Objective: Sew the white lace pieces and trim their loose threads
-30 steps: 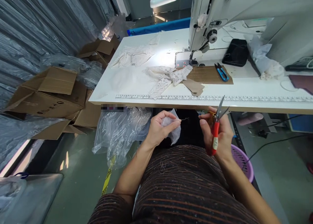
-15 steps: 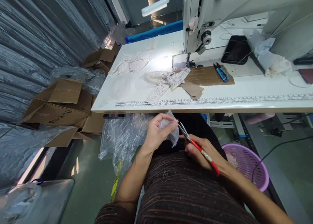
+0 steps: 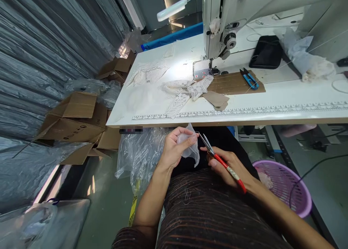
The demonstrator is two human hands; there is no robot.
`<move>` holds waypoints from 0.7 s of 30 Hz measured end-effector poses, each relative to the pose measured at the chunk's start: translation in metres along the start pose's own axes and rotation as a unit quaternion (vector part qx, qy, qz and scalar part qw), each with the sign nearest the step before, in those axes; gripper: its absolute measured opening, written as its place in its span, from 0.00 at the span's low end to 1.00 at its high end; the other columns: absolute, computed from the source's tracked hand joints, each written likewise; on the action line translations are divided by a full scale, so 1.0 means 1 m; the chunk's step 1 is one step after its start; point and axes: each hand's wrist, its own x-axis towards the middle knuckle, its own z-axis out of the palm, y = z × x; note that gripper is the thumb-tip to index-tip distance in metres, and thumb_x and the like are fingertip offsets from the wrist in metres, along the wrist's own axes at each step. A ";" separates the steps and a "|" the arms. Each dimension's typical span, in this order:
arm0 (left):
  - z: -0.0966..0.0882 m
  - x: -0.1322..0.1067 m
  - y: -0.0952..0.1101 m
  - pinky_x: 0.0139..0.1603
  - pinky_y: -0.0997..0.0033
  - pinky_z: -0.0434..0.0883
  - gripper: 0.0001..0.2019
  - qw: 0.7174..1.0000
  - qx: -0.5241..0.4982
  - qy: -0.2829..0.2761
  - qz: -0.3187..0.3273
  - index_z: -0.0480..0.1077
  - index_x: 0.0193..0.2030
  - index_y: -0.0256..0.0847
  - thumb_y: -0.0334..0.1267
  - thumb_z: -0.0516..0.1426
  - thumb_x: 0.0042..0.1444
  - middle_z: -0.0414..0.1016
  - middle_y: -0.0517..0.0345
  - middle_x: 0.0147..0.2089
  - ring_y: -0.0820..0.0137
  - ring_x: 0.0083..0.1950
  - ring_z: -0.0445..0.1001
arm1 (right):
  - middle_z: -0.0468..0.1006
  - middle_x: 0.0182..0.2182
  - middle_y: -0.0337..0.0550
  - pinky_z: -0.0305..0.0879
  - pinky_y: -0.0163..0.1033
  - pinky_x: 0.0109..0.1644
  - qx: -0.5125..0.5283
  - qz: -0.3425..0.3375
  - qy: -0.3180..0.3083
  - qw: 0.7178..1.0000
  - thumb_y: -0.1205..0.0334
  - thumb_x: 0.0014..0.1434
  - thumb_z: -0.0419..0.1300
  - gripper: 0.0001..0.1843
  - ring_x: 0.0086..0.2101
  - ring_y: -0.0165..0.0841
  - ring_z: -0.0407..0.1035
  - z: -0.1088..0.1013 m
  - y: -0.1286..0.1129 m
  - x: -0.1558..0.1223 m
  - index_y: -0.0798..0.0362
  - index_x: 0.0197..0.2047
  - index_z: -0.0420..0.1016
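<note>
My left hand (image 3: 175, 147) is closed in a pinch on a small piece of sheer white fabric (image 3: 190, 149), held above my lap below the table edge. My right hand (image 3: 231, 165) grips red-handled scissors (image 3: 221, 162); their blade tips point up-left and sit right at the edge of the fabric by my left fingertips. Both hands are close together, just under the white sewing table (image 3: 285, 96).
A sewing machine (image 3: 231, 20) stands on the table, with lace pieces (image 3: 185, 89), brown card (image 3: 233, 83), blue snips (image 3: 250, 78) and a black phone (image 3: 266, 51). Cardboard boxes (image 3: 73, 118) and plastic bags (image 3: 138, 154) lie at left. A purple basket (image 3: 288, 187) sits at right.
My right hand brought the scissors down from upright and turned them toward the fabric; the blade tips now rest at my left fingertips. The left hand has kept its pinch.
</note>
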 end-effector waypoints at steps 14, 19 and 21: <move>0.001 -0.001 0.008 0.31 0.79 0.73 0.16 0.999 -0.031 0.023 -0.039 0.73 0.29 0.35 0.34 0.73 0.37 0.82 0.55 0.33 0.76 0.27 0.77 | 0.72 0.23 0.37 0.59 0.35 0.29 -0.048 -0.027 0.009 0.998 0.50 0.66 0.53 0.24 0.22 0.29 0.62 0.002 -0.006 0.000 0.58 0.55 0.75; 0.002 0.002 0.009 0.32 0.78 0.74 0.17 0.995 -0.057 0.039 -0.069 0.74 0.30 0.35 0.33 0.74 0.34 0.82 0.55 0.32 0.76 0.27 0.77 | 0.82 0.35 0.45 0.68 0.37 0.36 -0.096 -0.060 0.063 0.992 0.52 0.64 0.56 0.22 0.31 0.35 0.75 0.009 -0.006 0.002 0.54 0.56 0.75; 0.001 0.001 0.007 0.31 0.78 0.74 0.17 0.994 -0.065 0.046 -0.080 0.74 0.30 0.35 0.32 0.74 0.33 0.82 0.56 0.31 0.76 0.27 0.77 | 0.82 0.43 0.49 0.71 0.38 0.41 -0.125 -0.071 0.089 0.986 0.52 0.63 0.57 0.23 0.38 0.38 0.78 0.011 -0.006 0.003 0.54 0.57 0.73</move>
